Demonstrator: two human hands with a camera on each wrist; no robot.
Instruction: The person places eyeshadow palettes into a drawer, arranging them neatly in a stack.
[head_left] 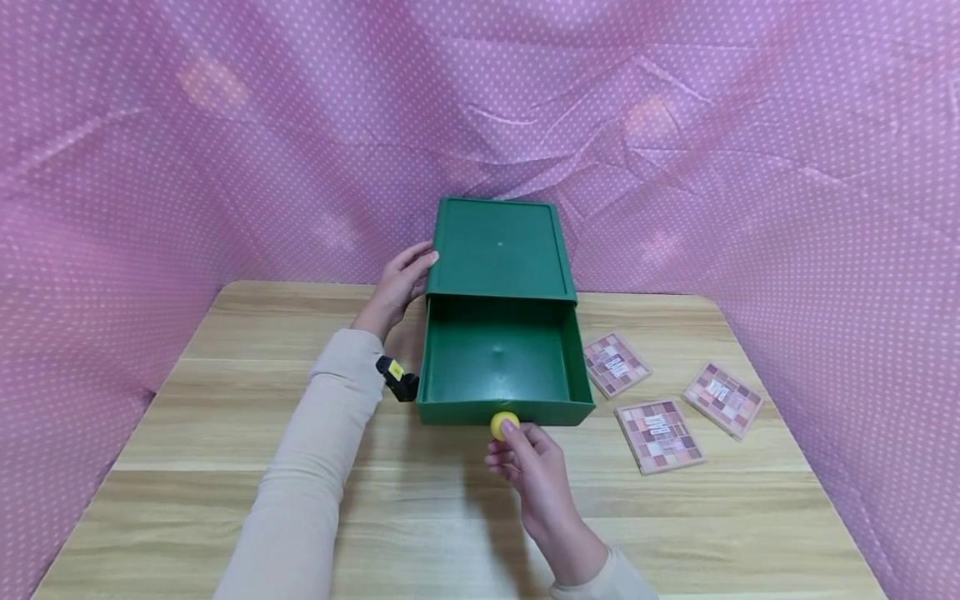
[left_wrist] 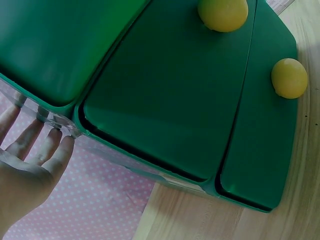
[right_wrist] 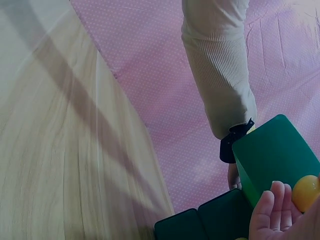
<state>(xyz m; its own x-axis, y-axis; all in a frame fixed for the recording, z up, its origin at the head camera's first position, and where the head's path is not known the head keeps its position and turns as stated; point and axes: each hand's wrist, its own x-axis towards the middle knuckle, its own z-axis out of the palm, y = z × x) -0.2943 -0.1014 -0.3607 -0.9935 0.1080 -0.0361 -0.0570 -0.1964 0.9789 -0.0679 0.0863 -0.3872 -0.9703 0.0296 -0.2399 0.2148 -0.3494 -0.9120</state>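
A green drawer cabinet (head_left: 498, 250) stands toward the back of the table, its top drawer (head_left: 459, 413) pulled far out and showing a bare green floor. My right hand (head_left: 542, 479) pinches the round yellow knob (head_left: 500, 422) on that drawer's front, thumb on top. In the right wrist view the same knob (right_wrist: 306, 194) sits beside the fingers. My left hand (head_left: 397, 287) rests against the cabinet's left side near the top. The left wrist view shows its fingers (left_wrist: 59, 157) spread and fairly straight along that side. Two lower drawers (left_wrist: 160, 95) are closed, each with a yellow knob.
Three eyeshadow palettes, a rear one (head_left: 617, 365), a front one (head_left: 660, 437) and a right one (head_left: 723, 400), lie to the right of the cabinet. Pink dotted cloth (head_left: 480, 100) hangs behind and beside the wooden table (head_left: 225, 467). A black camera (head_left: 397, 379) is strapped on the left wrist.
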